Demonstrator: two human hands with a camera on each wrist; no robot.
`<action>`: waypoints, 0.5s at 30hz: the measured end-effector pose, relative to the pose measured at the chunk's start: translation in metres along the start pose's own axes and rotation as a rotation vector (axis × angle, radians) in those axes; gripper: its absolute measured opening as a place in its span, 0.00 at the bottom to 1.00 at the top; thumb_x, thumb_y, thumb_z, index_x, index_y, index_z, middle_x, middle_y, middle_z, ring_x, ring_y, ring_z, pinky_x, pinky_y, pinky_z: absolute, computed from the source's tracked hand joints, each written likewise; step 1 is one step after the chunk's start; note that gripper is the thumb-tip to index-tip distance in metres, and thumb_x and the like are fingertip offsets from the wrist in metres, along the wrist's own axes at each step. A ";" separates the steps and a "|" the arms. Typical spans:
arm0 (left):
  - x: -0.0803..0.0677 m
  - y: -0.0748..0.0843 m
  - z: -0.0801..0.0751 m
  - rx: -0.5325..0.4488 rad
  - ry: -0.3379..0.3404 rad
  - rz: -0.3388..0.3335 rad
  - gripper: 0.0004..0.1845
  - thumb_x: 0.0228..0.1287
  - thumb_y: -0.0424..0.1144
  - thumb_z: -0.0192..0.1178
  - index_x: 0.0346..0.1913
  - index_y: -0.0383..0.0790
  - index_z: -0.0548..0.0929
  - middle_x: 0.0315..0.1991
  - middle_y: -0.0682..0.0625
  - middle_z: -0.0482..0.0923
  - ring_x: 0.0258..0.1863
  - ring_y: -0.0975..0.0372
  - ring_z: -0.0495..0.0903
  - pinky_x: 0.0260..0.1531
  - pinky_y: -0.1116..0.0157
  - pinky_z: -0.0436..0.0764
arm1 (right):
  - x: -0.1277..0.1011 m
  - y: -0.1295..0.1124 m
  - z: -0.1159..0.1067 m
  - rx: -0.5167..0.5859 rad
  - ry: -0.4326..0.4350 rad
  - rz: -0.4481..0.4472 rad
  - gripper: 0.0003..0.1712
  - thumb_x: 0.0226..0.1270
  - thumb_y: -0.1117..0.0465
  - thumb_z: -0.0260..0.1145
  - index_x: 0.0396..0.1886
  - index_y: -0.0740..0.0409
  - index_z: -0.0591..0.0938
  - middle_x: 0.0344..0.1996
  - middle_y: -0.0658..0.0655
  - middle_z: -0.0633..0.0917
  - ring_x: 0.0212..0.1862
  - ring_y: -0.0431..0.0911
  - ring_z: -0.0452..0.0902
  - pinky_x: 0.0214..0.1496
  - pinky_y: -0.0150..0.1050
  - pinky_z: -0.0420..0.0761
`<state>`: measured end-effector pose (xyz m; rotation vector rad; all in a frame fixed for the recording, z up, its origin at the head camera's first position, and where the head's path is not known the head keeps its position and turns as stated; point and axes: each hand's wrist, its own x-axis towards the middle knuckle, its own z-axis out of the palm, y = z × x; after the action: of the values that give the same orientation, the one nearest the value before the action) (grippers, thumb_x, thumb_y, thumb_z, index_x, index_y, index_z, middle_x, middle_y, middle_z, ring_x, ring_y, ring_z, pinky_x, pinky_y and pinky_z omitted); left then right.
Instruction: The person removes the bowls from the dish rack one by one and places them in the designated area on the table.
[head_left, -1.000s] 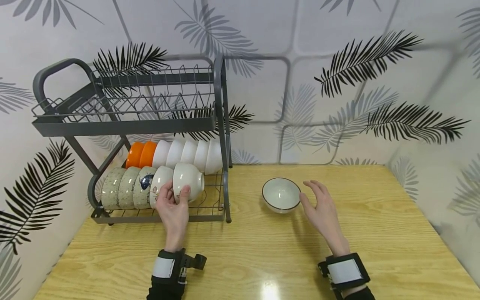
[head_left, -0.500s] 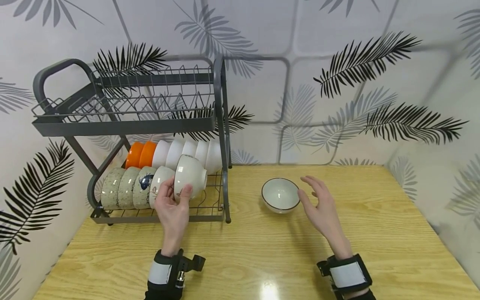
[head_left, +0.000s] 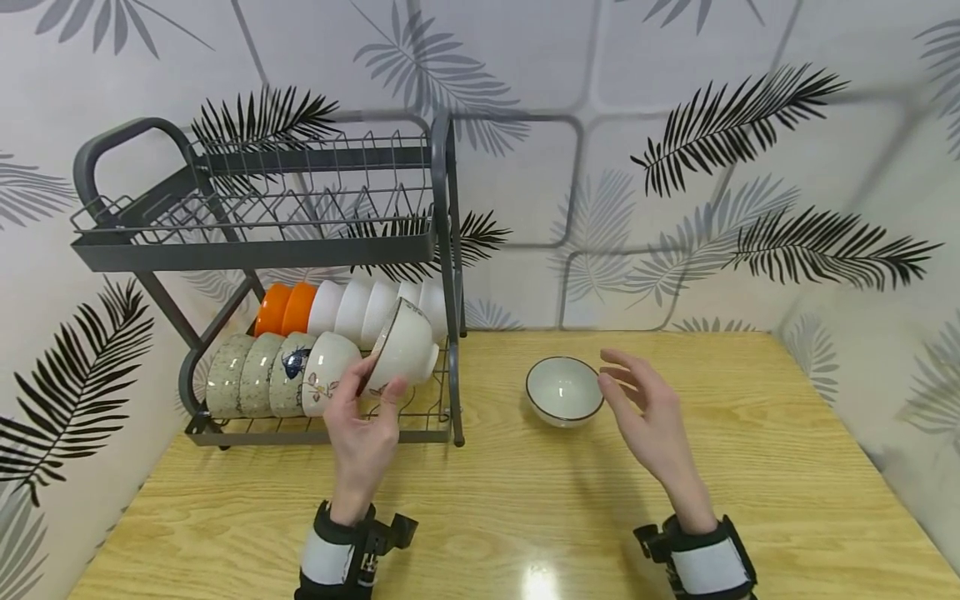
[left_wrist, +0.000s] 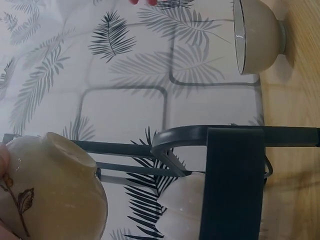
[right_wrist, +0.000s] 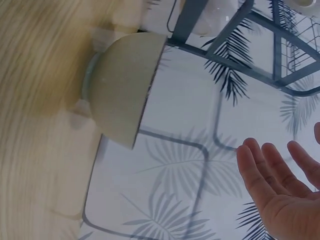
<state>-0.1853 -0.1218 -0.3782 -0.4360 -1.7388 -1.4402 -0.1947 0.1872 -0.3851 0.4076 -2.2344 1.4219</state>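
My left hand (head_left: 365, 425) pinches a white bowl (head_left: 405, 350) with a dark rim and a leaf-and-flower print. The bowl is tilted on its side at the front right of the rack's lower tier, its foot facing right. In the left wrist view the same bowl (left_wrist: 55, 190) shows its foot and a brown leaf, with only bits of the fingers in sight. On the table a second white bowl (head_left: 564, 390) with a brown rim stands upright. Just right of it my right hand (head_left: 652, 421) hovers with relaxed fingers, holding nothing; the right wrist view shows that hand (right_wrist: 285, 195) too.
A dark grey two-tier dish rack (head_left: 255, 254) stands at left. Its lower tier holds a front row of patterned bowls (head_left: 225, 379) and a back row of orange bowls (head_left: 273, 310) and white bowls (head_left: 352, 312). The wooden table (head_left: 525, 517) meets a leaf-patterned wall (head_left: 517, 183).
My left hand has drawn its bowl up and to the right, away from the bowl beside it, tilting it more. My right hand has shifted slightly; the bowl on the table stays put.
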 end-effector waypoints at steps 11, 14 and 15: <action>0.000 0.012 0.003 0.038 -0.194 0.199 0.16 0.67 0.36 0.66 0.50 0.26 0.81 0.37 0.37 0.81 0.38 0.64 0.78 0.41 0.77 0.78 | -0.001 -0.016 -0.001 0.161 -0.036 -0.268 0.25 0.62 0.82 0.62 0.60 0.73 0.78 0.58 0.35 0.80 0.61 0.34 0.78 0.64 0.27 0.78; -0.001 0.014 0.005 0.048 -0.254 0.238 0.18 0.70 0.43 0.63 0.50 0.29 0.82 0.37 0.39 0.82 0.36 0.62 0.78 0.39 0.75 0.78 | -0.003 -0.022 -0.003 0.134 -0.055 -0.303 0.28 0.59 0.81 0.65 0.61 0.71 0.78 0.60 0.38 0.80 0.64 0.34 0.75 0.68 0.29 0.75; -0.002 0.014 0.006 0.056 -0.274 0.252 0.19 0.70 0.44 0.62 0.49 0.30 0.82 0.36 0.40 0.82 0.35 0.61 0.78 0.39 0.74 0.77 | -0.003 -0.024 -0.003 0.126 -0.061 -0.312 0.29 0.57 0.81 0.66 0.61 0.70 0.78 0.61 0.40 0.80 0.65 0.34 0.75 0.69 0.29 0.74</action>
<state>-0.1763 -0.1122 -0.3703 -0.8227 -1.8548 -1.1912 -0.1798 0.1794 -0.3670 0.8135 -2.0233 1.3998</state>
